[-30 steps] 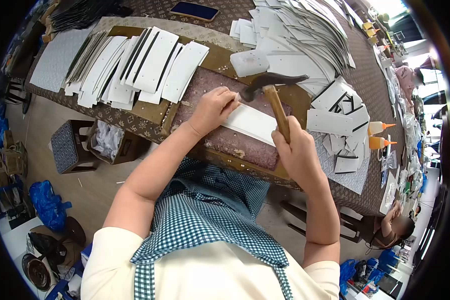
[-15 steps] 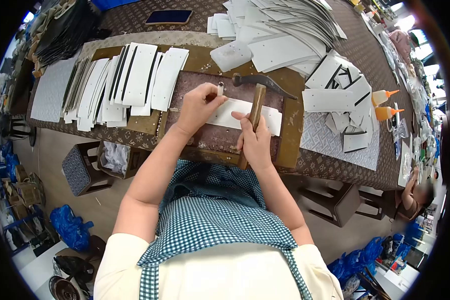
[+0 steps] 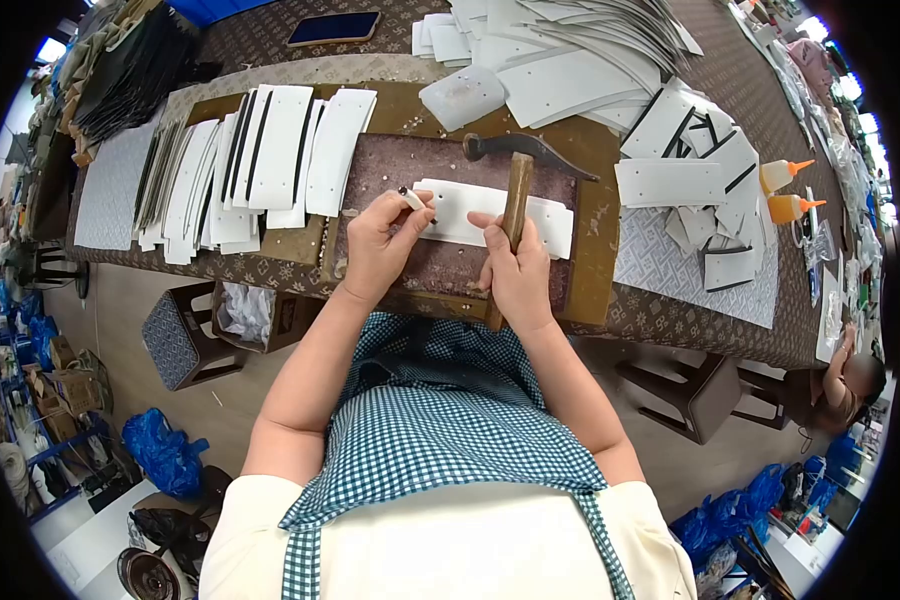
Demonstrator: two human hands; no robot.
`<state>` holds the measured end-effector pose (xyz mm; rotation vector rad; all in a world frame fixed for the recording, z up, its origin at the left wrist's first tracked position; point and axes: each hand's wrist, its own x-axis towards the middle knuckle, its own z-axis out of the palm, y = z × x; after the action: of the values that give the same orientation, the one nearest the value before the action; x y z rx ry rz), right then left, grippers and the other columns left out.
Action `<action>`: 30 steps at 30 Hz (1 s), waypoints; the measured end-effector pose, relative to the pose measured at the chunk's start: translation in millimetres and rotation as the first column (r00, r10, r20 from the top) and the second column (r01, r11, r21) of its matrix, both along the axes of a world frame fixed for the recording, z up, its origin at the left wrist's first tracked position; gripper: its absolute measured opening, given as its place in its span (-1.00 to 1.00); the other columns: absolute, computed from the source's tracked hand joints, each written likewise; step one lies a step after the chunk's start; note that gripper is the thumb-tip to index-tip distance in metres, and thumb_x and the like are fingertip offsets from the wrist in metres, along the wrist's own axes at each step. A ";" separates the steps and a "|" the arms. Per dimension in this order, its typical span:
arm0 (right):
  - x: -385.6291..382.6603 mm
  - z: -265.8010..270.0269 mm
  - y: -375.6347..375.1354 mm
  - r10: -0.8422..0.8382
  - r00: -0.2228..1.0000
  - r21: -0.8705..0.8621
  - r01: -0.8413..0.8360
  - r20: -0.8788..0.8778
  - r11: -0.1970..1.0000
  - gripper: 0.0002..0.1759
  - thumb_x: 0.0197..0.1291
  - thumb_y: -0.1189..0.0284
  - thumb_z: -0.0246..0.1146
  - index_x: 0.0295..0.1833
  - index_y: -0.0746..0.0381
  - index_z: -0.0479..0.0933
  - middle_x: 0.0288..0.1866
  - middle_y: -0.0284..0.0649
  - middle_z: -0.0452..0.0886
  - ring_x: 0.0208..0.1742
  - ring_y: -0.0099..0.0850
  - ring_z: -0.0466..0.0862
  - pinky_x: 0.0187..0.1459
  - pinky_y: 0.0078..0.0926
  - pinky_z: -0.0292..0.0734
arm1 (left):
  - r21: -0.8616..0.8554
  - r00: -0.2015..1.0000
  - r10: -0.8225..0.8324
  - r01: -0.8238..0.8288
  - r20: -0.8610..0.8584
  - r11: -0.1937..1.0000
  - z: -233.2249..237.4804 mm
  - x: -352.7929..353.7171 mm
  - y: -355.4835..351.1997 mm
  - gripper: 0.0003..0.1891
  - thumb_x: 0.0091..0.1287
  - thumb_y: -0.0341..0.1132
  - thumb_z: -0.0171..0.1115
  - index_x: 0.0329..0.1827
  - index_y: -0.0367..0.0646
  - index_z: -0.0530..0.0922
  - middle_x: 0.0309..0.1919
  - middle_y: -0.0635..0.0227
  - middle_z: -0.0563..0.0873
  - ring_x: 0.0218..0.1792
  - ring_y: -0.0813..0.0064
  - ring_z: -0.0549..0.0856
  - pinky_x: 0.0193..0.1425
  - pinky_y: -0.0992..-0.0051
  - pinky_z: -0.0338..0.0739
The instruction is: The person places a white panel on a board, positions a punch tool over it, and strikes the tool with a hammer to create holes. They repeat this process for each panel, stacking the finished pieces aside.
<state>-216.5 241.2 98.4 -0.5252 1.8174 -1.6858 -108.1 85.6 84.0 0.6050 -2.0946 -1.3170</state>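
A short punch-like tool, white with a dark top (image 3: 409, 198), is pinched between the thumb and fingers of my left hand (image 3: 380, 245). It tilts beside the left end of a white panel (image 3: 460, 207) with small holes. The panel lies flat on a reddish-brown pad (image 3: 395, 158). My right hand (image 3: 518, 272) is wrapped around the wooden handle of a hammer (image 3: 518, 198), its dark curved head beyond the panel. The handle and my right fingers cover part of the panel.
White panels (image 3: 282, 150) stand in a row at the left, some with black strips. More white pieces (image 3: 570, 85) are stacked at the back, others (image 3: 670, 185) piled right, near two orange-tipped bottles (image 3: 792, 208). A phone (image 3: 334, 29) lies at the back. Another person (image 3: 850, 385) sits far right.
My left hand has drawn back toward me, and the punch-like tool has gone from upright to tilted. The hammer stays in my right hand with little movement. The view has shifted slightly.
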 end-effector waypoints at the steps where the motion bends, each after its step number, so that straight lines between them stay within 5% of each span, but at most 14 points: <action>1: 0.1 -0.5 -0.3 -0.002 1.000 -0.001 0.002 0.001 1.000 -0.80 0.54 0.36 0.10 -0.05 0.30 0.35 0.07 -0.07 0.73 -0.67 -0.63 0.50 -0.62 -0.68 0.42 | -0.003 1.000 -0.003 0.003 0.005 1.000 0.1 0.2 -0.2 -0.79 0.40 -0.44 0.35 0.04 -0.30 0.70 -0.20 0.36 0.77 -0.16 0.62 0.72 -0.04 0.60 0.61; 8: 1.6 2.1 -0.6 -0.005 1.000 0.018 0.006 -0.022 1.000 -0.80 0.54 0.35 0.10 -0.05 0.29 0.35 0.08 -0.07 0.73 -0.67 -0.63 0.50 -0.62 -0.67 0.42 | -0.092 1.000 -0.001 0.002 0.009 0.996 3.7 -2.1 1.7 -0.81 0.37 -0.44 0.38 -0.01 -0.29 0.71 -0.21 0.31 0.78 -0.20 0.58 0.75 -0.11 0.58 0.62; 14: -3.4 6.4 6.3 0.065 0.998 0.070 -0.063 -0.023 0.996 -0.85 0.50 0.42 0.14 -0.05 0.30 0.40 -0.16 -0.18 0.75 -0.66 -0.65 0.48 -0.62 -0.66 0.40 | -0.468 0.994 -0.073 0.027 -0.080 0.883 -1.9 -9.8 -4.1 -0.86 0.23 -0.45 0.45 -0.17 -0.18 0.71 -0.32 0.26 0.72 -0.38 0.33 0.73 -0.31 0.41 0.62; 16: -15.7 30.3 15.8 0.149 0.961 0.128 -0.122 -0.231 0.984 -0.82 0.42 0.40 0.24 -0.10 0.31 0.49 -0.48 -0.26 0.60 -0.51 -0.49 0.65 -0.43 -0.48 0.56 | -0.443 0.992 -0.086 0.036 -0.094 0.896 -4.3 -10.8 -6.3 -0.86 0.21 -0.45 0.46 -0.18 -0.17 0.70 -0.33 0.26 0.71 -0.38 0.30 0.72 -0.32 0.39 0.62; 19: -26.4 116.0 26.9 0.220 0.913 0.152 -0.177 -0.342 0.972 -0.81 0.33 0.47 0.32 -0.05 0.31 0.50 -0.44 -0.25 0.60 -0.46 -0.54 0.62 -0.38 -0.53 0.52 | -0.410 0.993 -0.086 0.047 -0.077 0.911 -3.6 -7.9 -4.7 -0.87 0.22 -0.47 0.44 -0.20 -0.19 0.69 -0.31 0.29 0.73 -0.35 0.32 0.74 -0.28 0.41 0.63; 21: -28.8 149.4 32.3 0.117 0.841 -0.120 -0.210 -0.529 0.970 -0.81 0.34 0.52 0.31 -0.03 0.33 0.48 -0.37 -0.29 0.59 -0.47 -0.64 0.55 -0.40 -0.62 0.47 | -0.407 0.993 -0.088 0.050 -0.076 0.912 -2.8 -8.5 -4.8 -0.88 0.23 -0.46 0.43 -0.21 -0.19 0.67 -0.31 0.29 0.73 -0.34 0.30 0.73 -0.27 0.40 0.62; 23: -20.4 155.9 34.2 0.014 0.848 -0.285 -0.194 -0.530 0.938 -0.82 0.37 0.55 0.28 0.00 0.36 0.46 -0.30 -0.27 0.59 -0.45 -0.64 0.52 -0.41 -0.62 0.46 | -0.413 0.991 -0.095 0.049 -0.091 0.909 -5.3 -9.8 -4.8 -0.86 0.23 -0.42 0.45 -0.22 -0.18 0.65 -0.34 0.25 0.70 -0.35 0.23 0.71 -0.29 0.35 0.61; 26: -18.4 131.5 38.7 0.106 0.687 -0.045 -0.198 -0.719 0.979 -0.77 0.36 0.56 0.28 0.05 0.36 0.43 -0.36 -0.23 0.61 -0.47 -0.51 0.62 -0.38 -0.54 0.53 | -0.411 0.990 -0.101 0.050 -0.101 0.910 -8.2 -9.9 -6.0 -0.86 0.24 -0.40 0.43 -0.22 -0.18 0.62 -0.36 0.24 0.68 -0.36 0.20 0.69 -0.29 0.33 0.60; 27: -15.0 127.2 33.2 0.225 0.636 0.128 -0.196 -0.738 0.972 -0.77 0.35 0.52 0.27 0.01 0.37 0.41 -0.44 -0.11 0.61 -0.50 -0.25 0.67 -0.39 -0.38 0.56 | -0.418 0.991 -0.103 0.058 -0.085 0.907 -8.3 -9.6 -7.2 -0.86 0.24 -0.40 0.43 -0.22 -0.19 0.63 -0.36 0.23 0.68 -0.36 0.19 0.69 -0.29 0.32 0.59; 28: -20.2 117.8 35.5 0.457 0.627 0.398 -0.244 -0.631 0.884 -0.77 0.35 0.47 0.27 -0.06 0.37 0.39 -0.46 0.03 0.60 -0.47 -0.02 0.67 -0.40 -0.20 0.55 | -0.423 0.992 -0.106 0.068 -0.068 0.903 -8.3 -9.0 -7.7 -0.85 0.24 -0.40 0.43 -0.22 -0.19 0.63 -0.36 0.23 0.68 -0.35 0.19 0.69 -0.29 0.32 0.59; 30: -24.0 120.2 35.7 0.554 0.695 0.544 -0.274 -0.457 0.793 -0.76 0.36 0.43 0.26 -0.08 0.34 0.38 -0.48 0.10 0.58 -0.43 0.10 0.66 -0.39 -0.09 0.51 | -0.434 0.993 -0.100 0.064 -0.063 0.899 -7.8 -6.9 -7.1 -0.85 0.23 -0.39 0.43 -0.23 -0.19 0.62 -0.36 0.22 0.67 -0.34 0.17 0.69 -0.28 0.30 0.59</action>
<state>-240.5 276.9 218.6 -1.2782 2.1878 -0.7727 -115.0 78.5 76.2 0.2662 -2.2617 -0.8543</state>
